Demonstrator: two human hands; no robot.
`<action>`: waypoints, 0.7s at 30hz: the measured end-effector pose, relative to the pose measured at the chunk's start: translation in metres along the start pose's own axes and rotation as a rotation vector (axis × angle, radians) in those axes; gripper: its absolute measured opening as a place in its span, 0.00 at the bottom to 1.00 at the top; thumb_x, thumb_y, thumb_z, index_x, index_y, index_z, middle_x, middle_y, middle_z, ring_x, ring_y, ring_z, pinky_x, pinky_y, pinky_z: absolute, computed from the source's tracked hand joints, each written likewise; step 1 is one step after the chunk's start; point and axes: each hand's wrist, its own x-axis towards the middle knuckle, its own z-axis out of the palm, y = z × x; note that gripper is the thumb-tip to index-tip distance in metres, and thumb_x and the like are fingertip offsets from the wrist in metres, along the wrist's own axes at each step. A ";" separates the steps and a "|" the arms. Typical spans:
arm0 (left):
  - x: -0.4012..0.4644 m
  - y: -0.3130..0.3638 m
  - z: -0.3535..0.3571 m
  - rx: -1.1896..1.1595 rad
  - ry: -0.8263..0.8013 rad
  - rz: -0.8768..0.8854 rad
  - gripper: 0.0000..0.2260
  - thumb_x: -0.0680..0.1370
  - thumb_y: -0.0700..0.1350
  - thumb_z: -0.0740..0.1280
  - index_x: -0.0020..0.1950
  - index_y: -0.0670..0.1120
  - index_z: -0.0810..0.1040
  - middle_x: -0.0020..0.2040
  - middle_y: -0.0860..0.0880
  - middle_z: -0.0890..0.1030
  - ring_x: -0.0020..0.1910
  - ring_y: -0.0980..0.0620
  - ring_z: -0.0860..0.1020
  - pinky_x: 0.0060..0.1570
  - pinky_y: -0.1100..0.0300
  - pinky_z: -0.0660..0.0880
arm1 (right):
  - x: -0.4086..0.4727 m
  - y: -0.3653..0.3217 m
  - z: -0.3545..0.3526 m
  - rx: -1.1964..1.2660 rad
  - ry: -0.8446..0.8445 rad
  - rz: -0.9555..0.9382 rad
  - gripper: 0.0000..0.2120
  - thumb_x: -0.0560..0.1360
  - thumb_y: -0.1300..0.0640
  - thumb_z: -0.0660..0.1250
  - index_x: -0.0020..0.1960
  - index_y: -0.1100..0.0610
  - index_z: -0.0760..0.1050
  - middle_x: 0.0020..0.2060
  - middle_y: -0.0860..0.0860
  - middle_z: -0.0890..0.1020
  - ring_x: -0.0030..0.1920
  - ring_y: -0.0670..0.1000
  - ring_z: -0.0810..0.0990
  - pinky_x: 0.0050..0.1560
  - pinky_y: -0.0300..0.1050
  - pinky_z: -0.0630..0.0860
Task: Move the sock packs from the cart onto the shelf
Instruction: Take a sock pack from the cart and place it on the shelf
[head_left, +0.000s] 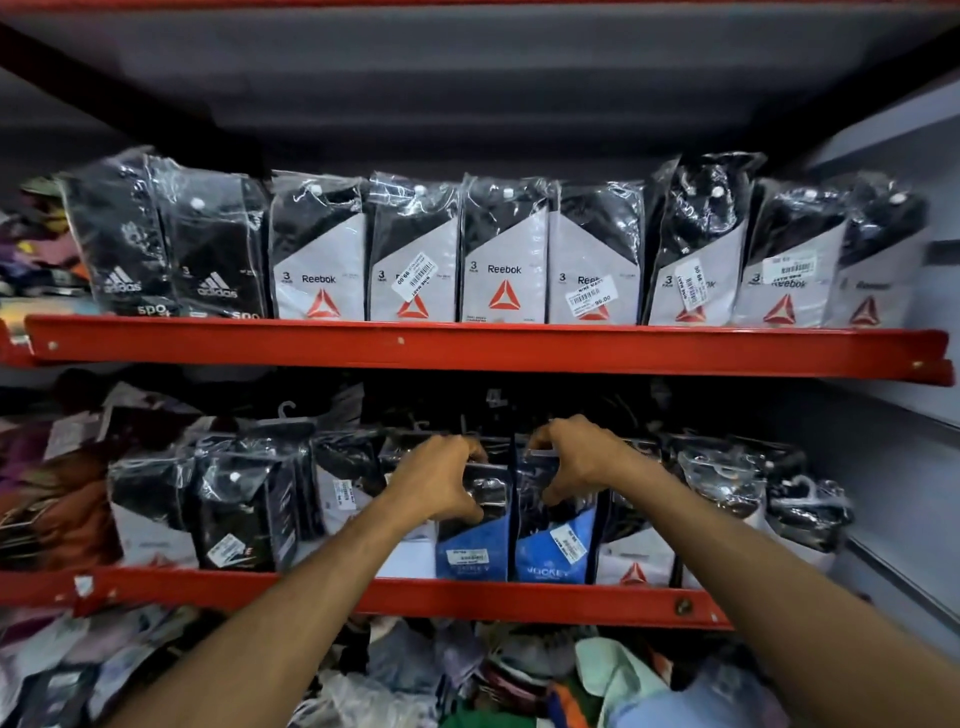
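Two blue-and-black sock packs stand upright side by side on the lower red shelf (467, 597). My left hand (441, 480) grips the top of the left blue sock pack (472, 551). My right hand (576, 457) grips the top of the right blue sock pack (556, 545). Both packs rest on the shelf board between grey-and-black Reebok packs (636, 561). The cart is not in view.
The upper red shelf (467, 348) holds a full row of Reebok packs (504, 254) and two black Adidas packs (171, 244) at its left. Black packs (239, 514) fill the lower shelf's left side. Loose mixed clothing (519, 680) lies below.
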 end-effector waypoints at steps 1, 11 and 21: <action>0.002 -0.001 0.002 0.001 -0.006 0.001 0.36 0.62 0.50 0.81 0.69 0.48 0.75 0.55 0.48 0.84 0.46 0.48 0.81 0.40 0.59 0.71 | 0.002 0.001 0.001 -0.005 -0.003 0.005 0.36 0.59 0.49 0.84 0.64 0.51 0.77 0.58 0.52 0.83 0.53 0.55 0.82 0.49 0.47 0.80; -0.004 -0.007 0.017 0.207 0.088 0.157 0.35 0.72 0.52 0.73 0.77 0.49 0.66 0.76 0.48 0.69 0.74 0.45 0.66 0.76 0.41 0.60 | -0.030 0.008 0.017 -0.087 0.343 -0.149 0.33 0.72 0.34 0.69 0.72 0.48 0.72 0.70 0.47 0.76 0.68 0.53 0.73 0.65 0.53 0.74; -0.015 -0.005 0.042 0.168 0.295 0.202 0.23 0.82 0.50 0.65 0.76 0.48 0.68 0.76 0.49 0.71 0.76 0.49 0.67 0.74 0.55 0.62 | -0.037 0.001 0.046 -0.032 0.375 -0.120 0.23 0.78 0.52 0.69 0.71 0.52 0.70 0.67 0.51 0.79 0.65 0.56 0.78 0.64 0.53 0.76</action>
